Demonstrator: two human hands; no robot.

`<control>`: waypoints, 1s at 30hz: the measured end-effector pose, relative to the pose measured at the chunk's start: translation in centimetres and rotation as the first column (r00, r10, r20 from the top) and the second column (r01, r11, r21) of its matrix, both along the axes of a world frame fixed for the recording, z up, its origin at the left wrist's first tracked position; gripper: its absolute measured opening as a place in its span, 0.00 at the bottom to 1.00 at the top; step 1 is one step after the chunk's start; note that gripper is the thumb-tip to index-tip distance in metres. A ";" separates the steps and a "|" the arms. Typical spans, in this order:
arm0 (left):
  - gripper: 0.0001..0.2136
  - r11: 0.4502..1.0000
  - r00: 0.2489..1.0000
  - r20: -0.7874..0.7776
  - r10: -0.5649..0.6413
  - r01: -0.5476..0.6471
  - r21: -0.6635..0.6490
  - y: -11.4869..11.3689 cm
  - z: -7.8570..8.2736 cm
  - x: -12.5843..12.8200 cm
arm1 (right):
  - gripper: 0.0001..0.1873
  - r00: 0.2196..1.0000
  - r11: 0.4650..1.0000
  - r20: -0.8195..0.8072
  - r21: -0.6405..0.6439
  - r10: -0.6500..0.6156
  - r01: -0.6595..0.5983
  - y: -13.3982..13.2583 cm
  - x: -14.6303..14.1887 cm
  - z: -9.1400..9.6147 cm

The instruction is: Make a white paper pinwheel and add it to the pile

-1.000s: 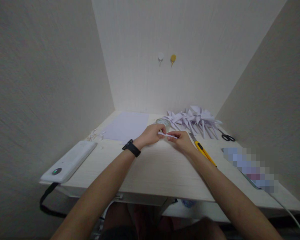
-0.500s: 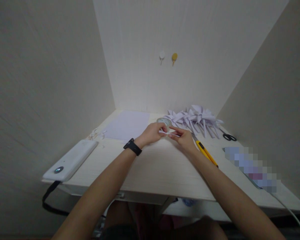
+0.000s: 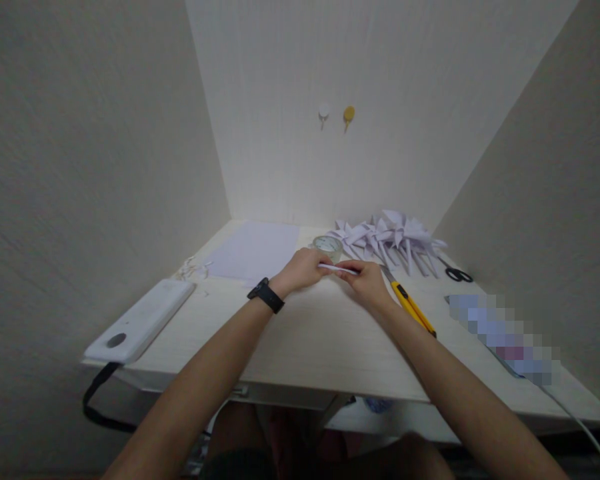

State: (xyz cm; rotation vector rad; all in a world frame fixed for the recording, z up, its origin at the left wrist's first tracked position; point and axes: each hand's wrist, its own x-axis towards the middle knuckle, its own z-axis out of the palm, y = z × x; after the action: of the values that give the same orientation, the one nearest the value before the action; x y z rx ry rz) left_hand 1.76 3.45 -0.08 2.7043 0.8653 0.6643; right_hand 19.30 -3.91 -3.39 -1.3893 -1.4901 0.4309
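Observation:
Between my hands stretches a thin white paper strip or roll [image 3: 338, 268], lying nearly level just over the desk. My left hand [image 3: 307, 267], with a black watch on its wrist, pinches the left end. The right end is gripped by my right hand [image 3: 367, 280], fingers closed on it. Right behind my hands lies a roll of clear tape [image 3: 329, 247]. A yellow utility knife [image 3: 413, 308], blade out, rests beside my right forearm. Several white paper pinwheels [image 3: 400, 233] are heaped behind my right hand.
White paper sheets [image 3: 255, 247] lie at the back left, near paper scraps [image 3: 193, 269]. A white device with a black strap [image 3: 143, 320] sits at the left edge. Black-handled scissors [image 3: 459, 274] and a blurred-out phone-like object with a cable [image 3: 500, 337] are on the right. Walls enclose the desk.
The fingers of my right hand have drawn in around the paper piece, which now lies straighter between my hands. More of the tape roll shows behind them.

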 end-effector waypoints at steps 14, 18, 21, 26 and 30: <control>0.11 0.988 0.997 -0.071 0.039 -0.027 0.154 0.1 0.0 -0.6 | 0.15 0.989 0.992 0.088 0.049 -0.116 0.112 0.6 1.2 0.0; 0.09 0.981 0.992 -0.052 0.118 -0.109 0.158 0.8 0.0 -1.1 | 0.10 0.981 0.982 0.051 0.032 -0.190 0.188 0.8 1.6 0.2; 0.11 0.978 0.999 -0.012 0.045 -0.041 0.203 0.6 -0.2 -0.7 | 0.07 0.982 0.982 0.076 0.098 -0.172 0.164 0.6 1.0 0.1; 0.08 0.998 0.972 0.229 -0.058 0.054 0.023 -0.3 -0.2 0.5 | 0.07 0.990 0.957 -0.034 0.254 -0.137 0.141 0.0 -0.4 0.5; 0.07 0.960 0.871 0.485 -0.075 0.195 -0.202 -0.7 0.5 0.8 | 0.06 0.987 0.912 -0.131 0.388 -0.088 0.133 -1.1 -1.5 1.8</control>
State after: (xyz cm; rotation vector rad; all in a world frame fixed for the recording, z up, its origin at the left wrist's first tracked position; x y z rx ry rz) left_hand 2.54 2.78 0.47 2.2089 0.5775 1.0508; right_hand 17.80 -4.96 -1.61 -1.1006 -1.3115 0.1205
